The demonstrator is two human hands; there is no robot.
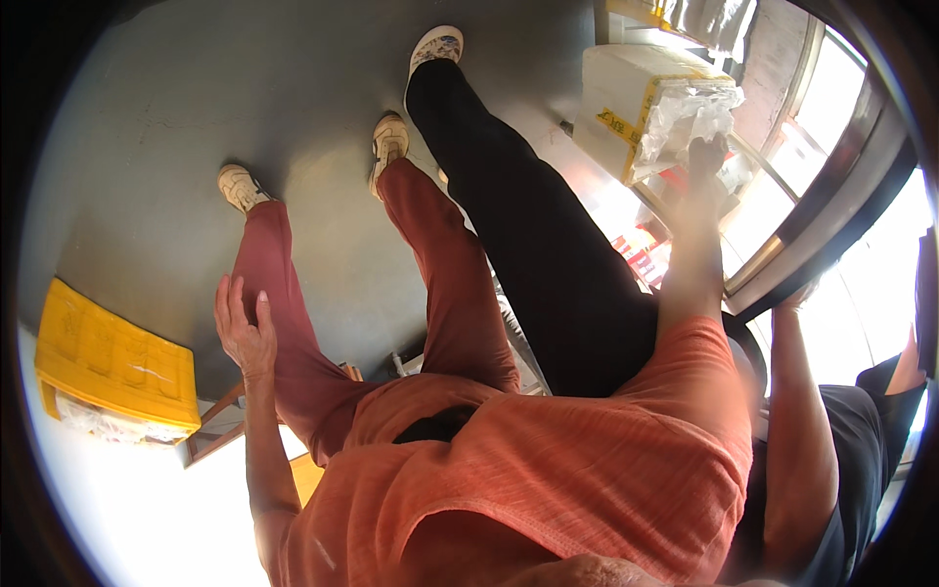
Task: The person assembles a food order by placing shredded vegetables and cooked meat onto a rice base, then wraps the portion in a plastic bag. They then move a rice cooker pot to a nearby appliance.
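Note:
My left hand (244,334) is over my left thigh at the left, its fingers spread and holding nothing. At the upper right my right hand (706,165) reaches out, blurred, to crumpled clear plastic (678,121) at the open side of a white box (612,103). Yellow tape (620,128) with printing runs across the box. My right fingers overlap the plastic, but whether they grip it cannot be told. Something red shows behind the plastic, mostly hidden.
A yellow plastic crate (114,352) with clear bags stands at the left. A co-worker's black-trousered leg (528,242) stretches beside my right leg. Another person's hand (799,295) is near a curved dark-edged rim (821,242). Red-and-white packages (645,257) lie below the box.

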